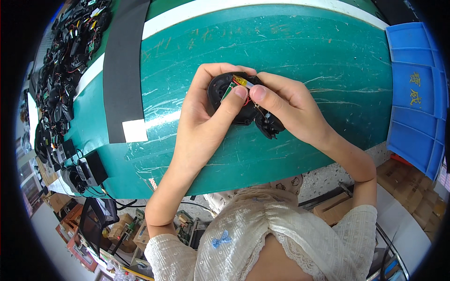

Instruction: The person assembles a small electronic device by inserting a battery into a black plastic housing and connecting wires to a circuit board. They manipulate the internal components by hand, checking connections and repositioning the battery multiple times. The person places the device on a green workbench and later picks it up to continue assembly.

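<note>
Between my two hands, above the green table (187, 51), is a black plastic electronics housing (217, 87) with its inside facing up. A small green circuit board (228, 91), thin red wires and a small battery pack with yellow tape (241, 81) lie inside it. My left hand (213, 103) wraps the housing's left side, its thumb pressing on the parts inside. From the right, my right hand (286, 100) grips it, thumb beside the battery. A smaller black part (269, 127) hangs by wires below my right hand. My fingertips behind the housing are hidden.
A heap of black wired assemblies (77, 47) runs along the far left. Next to it lies a black mat strip (123, 70) with a white square (134, 130) on its end. Black boxes with cables (93, 168) stand at the left front edge. A blue crate (415, 93) is at right.
</note>
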The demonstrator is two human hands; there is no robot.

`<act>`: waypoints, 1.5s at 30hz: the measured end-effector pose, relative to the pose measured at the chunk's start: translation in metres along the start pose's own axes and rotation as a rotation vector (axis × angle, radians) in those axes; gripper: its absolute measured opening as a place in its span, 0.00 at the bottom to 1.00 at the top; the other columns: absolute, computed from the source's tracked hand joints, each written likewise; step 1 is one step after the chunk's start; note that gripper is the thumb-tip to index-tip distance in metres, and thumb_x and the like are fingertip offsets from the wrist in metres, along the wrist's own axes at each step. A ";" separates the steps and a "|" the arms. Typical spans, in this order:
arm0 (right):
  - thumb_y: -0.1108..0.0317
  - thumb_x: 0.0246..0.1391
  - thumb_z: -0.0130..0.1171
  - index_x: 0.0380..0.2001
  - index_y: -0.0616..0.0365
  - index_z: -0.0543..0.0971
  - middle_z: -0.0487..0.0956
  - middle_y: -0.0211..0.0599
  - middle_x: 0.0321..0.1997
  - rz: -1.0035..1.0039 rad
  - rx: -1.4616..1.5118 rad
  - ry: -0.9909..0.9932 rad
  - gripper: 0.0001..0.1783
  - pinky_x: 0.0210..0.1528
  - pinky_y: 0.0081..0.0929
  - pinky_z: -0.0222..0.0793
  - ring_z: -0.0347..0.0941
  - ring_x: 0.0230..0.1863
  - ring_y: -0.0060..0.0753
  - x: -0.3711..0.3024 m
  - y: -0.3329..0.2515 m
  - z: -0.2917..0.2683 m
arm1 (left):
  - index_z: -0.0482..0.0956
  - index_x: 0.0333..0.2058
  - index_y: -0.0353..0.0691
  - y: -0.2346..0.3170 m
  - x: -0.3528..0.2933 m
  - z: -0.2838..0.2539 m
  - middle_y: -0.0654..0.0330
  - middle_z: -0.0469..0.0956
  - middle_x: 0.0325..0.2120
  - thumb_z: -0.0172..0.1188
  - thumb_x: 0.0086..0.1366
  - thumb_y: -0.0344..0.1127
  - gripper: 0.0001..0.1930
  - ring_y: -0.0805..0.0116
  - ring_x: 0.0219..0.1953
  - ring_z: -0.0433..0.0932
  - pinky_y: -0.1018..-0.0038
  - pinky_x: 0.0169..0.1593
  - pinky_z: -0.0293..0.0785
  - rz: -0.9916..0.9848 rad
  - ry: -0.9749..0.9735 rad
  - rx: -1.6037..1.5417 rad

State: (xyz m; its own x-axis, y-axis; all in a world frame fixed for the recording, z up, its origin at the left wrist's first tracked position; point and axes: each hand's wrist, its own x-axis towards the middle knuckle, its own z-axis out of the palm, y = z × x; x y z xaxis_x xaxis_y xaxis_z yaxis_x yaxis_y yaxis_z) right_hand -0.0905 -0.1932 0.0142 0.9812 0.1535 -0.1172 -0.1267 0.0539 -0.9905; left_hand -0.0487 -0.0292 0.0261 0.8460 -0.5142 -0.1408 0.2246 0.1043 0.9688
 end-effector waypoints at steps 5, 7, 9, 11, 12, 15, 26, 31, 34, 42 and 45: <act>0.57 0.62 0.52 0.38 0.66 0.77 0.71 0.24 0.24 0.027 -0.012 -0.013 0.19 0.26 0.14 0.59 0.62 0.27 0.10 0.000 0.000 0.000 | 0.68 0.46 0.34 -0.005 0.000 0.002 0.55 0.74 0.46 0.52 0.64 0.29 0.12 0.71 0.48 0.73 0.75 0.54 0.68 0.022 0.029 0.039; 0.56 0.62 0.52 0.38 0.66 0.77 0.72 0.24 0.24 0.036 -0.013 -0.017 0.19 0.27 0.14 0.60 0.63 0.27 0.10 0.000 0.001 0.000 | 0.68 0.46 0.34 -0.010 0.000 0.003 0.55 0.74 0.45 0.51 0.64 0.28 0.12 0.71 0.48 0.73 0.76 0.54 0.68 0.076 0.061 0.094; 0.57 0.61 0.52 0.39 0.67 0.77 0.72 0.24 0.25 0.043 -0.024 -0.014 0.20 0.27 0.14 0.60 0.63 0.28 0.10 0.000 0.001 -0.001 | 0.67 0.47 0.34 -0.008 0.000 0.004 0.55 0.74 0.46 0.52 0.64 0.27 0.13 0.71 0.48 0.72 0.75 0.54 0.67 0.050 0.053 0.066; 0.57 0.61 0.53 0.39 0.66 0.77 0.73 0.23 0.25 0.027 -0.019 0.020 0.19 0.26 0.13 0.59 0.63 0.27 0.09 0.000 0.001 0.000 | 0.67 0.48 0.34 -0.006 0.000 0.004 0.55 0.73 0.47 0.52 0.63 0.27 0.14 0.71 0.49 0.72 0.74 0.55 0.67 0.042 0.029 0.049; 0.57 0.61 0.53 0.39 0.66 0.77 0.73 0.23 0.25 0.019 -0.016 0.037 0.19 0.26 0.13 0.59 0.63 0.27 0.09 0.000 0.001 0.000 | 0.67 0.48 0.34 -0.005 0.000 0.004 0.54 0.73 0.47 0.52 0.63 0.27 0.15 0.70 0.50 0.71 0.74 0.56 0.66 0.046 0.009 0.047; 0.57 0.60 0.54 0.39 0.66 0.77 0.72 0.22 0.25 -0.019 0.031 0.076 0.19 0.25 0.13 0.59 0.63 0.27 0.09 0.000 0.002 0.002 | 0.65 0.50 0.34 -0.003 -0.001 0.006 0.53 0.72 0.49 0.52 0.62 0.26 0.17 0.69 0.51 0.70 0.72 0.57 0.65 0.062 -0.029 0.032; 0.57 0.60 0.54 0.39 0.66 0.78 0.71 0.21 0.22 -0.028 0.002 0.066 0.19 0.24 0.14 0.57 0.62 0.25 0.09 -0.001 0.005 0.002 | 0.64 0.50 0.36 -0.007 0.001 0.004 0.51 0.71 0.50 0.54 0.55 0.27 0.21 0.63 0.53 0.69 0.68 0.59 0.63 0.086 -0.053 0.000; 0.56 0.61 0.53 0.39 0.66 0.78 0.70 0.22 0.21 -0.048 -0.038 0.067 0.20 0.23 0.15 0.57 0.61 0.24 0.10 -0.001 0.007 0.001 | 0.64 0.50 0.36 -0.005 0.001 0.005 0.51 0.71 0.49 0.53 0.53 0.26 0.22 0.63 0.53 0.69 0.68 0.59 0.62 0.077 -0.050 0.005; 0.55 0.61 0.52 0.38 0.65 0.78 0.69 0.22 0.20 -0.055 -0.033 0.076 0.20 0.23 0.15 0.57 0.61 0.24 0.10 -0.001 0.008 0.002 | 0.64 0.50 0.36 -0.006 0.001 0.004 0.51 0.71 0.49 0.53 0.53 0.26 0.22 0.63 0.53 0.69 0.67 0.59 0.62 0.077 -0.049 0.003; 0.56 0.61 0.53 0.36 0.65 0.78 0.68 0.21 0.21 -0.024 -0.014 0.045 0.19 0.23 0.15 0.56 0.60 0.24 0.10 -0.001 0.008 -0.001 | 0.64 0.50 0.36 -0.006 0.000 0.005 0.50 0.70 0.50 0.54 0.53 0.28 0.23 0.62 0.53 0.69 0.67 0.60 0.62 0.081 -0.055 -0.009; 0.56 0.60 0.54 0.36 0.65 0.77 0.68 0.21 0.22 0.019 0.015 0.032 0.19 0.24 0.15 0.56 0.60 0.25 0.10 -0.001 0.003 -0.001 | 0.63 0.50 0.36 -0.005 -0.001 0.006 0.49 0.70 0.50 0.52 0.56 0.31 0.22 0.61 0.53 0.69 0.66 0.59 0.63 0.056 -0.056 -0.040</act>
State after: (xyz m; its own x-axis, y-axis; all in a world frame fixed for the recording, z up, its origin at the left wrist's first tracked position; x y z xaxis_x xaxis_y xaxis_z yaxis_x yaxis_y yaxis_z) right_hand -0.0922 -0.1939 0.0115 0.9827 0.1232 -0.1380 -0.1469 0.0663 -0.9869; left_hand -0.0530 -0.0342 0.0225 0.8296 -0.5533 -0.0744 0.1982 0.1672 0.9658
